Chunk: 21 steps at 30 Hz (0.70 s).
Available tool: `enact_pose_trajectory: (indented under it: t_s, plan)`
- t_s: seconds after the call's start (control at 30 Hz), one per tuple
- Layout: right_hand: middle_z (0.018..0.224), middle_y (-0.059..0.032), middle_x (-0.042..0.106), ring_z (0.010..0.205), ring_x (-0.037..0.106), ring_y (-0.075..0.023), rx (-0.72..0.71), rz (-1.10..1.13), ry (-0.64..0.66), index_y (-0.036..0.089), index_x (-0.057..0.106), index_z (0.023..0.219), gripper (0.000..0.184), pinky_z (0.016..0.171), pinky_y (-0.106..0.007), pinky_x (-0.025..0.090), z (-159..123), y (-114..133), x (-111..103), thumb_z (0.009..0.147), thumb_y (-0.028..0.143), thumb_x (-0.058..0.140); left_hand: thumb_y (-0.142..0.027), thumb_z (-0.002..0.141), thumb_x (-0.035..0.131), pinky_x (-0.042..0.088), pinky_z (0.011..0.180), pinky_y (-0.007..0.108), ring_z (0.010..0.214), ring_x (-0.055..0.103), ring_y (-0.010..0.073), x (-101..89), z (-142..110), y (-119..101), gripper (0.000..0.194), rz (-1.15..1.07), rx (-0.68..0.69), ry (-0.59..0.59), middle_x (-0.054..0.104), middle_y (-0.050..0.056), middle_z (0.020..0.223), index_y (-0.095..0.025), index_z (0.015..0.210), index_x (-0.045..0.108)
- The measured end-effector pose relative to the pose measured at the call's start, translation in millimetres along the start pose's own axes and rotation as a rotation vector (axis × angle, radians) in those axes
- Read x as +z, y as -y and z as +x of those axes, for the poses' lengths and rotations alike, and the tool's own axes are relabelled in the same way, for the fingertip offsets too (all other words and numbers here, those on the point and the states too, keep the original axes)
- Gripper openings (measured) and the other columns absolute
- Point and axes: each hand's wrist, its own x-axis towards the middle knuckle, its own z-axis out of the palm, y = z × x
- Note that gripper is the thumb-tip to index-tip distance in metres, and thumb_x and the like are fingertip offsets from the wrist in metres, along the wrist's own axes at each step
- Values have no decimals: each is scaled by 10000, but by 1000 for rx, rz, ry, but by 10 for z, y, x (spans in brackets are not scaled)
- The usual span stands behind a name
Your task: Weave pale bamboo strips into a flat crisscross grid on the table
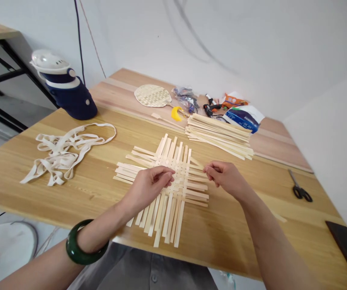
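A partly woven mat of pale bamboo strips (173,161) lies flat on the wooden table (221,233) in front of me, loose strip ends sticking out on all sides. My left hand (149,187) rests on the mat's left half, fingers curled and pressing on the weave. A green bangle is on that wrist. My right hand (224,175) sits at the mat's right edge, its fingertips pinched on the end of a horizontal strip.
A stack of spare bamboo strips (221,135) lies behind the mat. White fabric ribbon (64,151) is heaped at left, a blue and white appliance (64,88) beyond it. A woven fan (152,96), packets and a glue gun sit at the back. Scissors (299,187) lie at right.
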Motion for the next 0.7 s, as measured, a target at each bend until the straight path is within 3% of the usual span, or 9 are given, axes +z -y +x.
enact_pose_trajectory:
  t_s: [0.13,0.27,0.33,0.4,0.47,0.5,0.57,0.63,0.7]
  plan:
    - [603,27,554,483,431,-91,-32,16,79,197,562,675,312,499,-244,337,-61,110,106,818,473,530,-370,787,718,569,681,276,693,672,136,105,87,-54,281,-257,-193,85,711,47,840,-138,945,701]
    - [640,11,592,588,515,-122,-179,-64,144,204,593,698,270,568,-252,386,-205,241,241,878,381,497,-385,792,722,550,602,240,582,646,117,175,115,-63,256,-251,-142,79,698,34,742,-131,817,705]
    - [746,-18,661,709,595,-161,-274,-104,4,216,642,769,244,677,-286,454,-322,281,241,898,367,501,-384,810,709,536,581,225,547,642,117,166,75,-74,244,-163,-46,21,700,27,694,-141,784,718]
    - [862,-56,702,849,637,-208,-350,-124,-302,230,671,820,247,830,-342,482,-473,289,183,912,409,528,-395,842,681,546,603,232,566,662,129,123,-4,-105,238,-46,92,-93,715,21,699,-168,797,735]
    - [849,-80,709,860,650,-230,-301,-79,-544,236,669,775,318,875,-372,490,-625,253,102,922,485,538,-387,877,648,568,675,256,630,689,147,59,-109,-148,213,125,287,-225,729,13,714,-203,851,753]
    - [808,-87,708,812,657,-229,-222,-8,-552,235,664,745,367,844,-375,511,-683,219,71,918,533,537,-378,886,639,575,714,271,673,703,158,24,-164,-168,198,226,391,-270,740,15,735,-220,881,760]
    - [801,-102,723,757,677,-233,-40,254,-356,222,683,806,433,787,-391,551,-739,130,55,877,631,558,-359,885,646,587,778,305,765,724,187,-35,-260,-186,172,422,550,-249,766,33,814,-246,932,767]
    - [941,-121,748,858,707,-262,77,597,-95,207,686,1001,505,830,-435,568,-713,41,110,821,673,612,-328,885,650,599,805,326,820,735,208,-69,-326,-156,155,553,658,-98,776,47,898,-257,958,767]
    - [1103,-124,731,1011,693,-273,112,887,10,208,660,1109,532,929,-466,543,-642,-19,203,793,635,675,-262,907,619,607,800,323,834,742,210,-68,-362,-76,170,634,800,78,776,47,953,-263,1011,754]
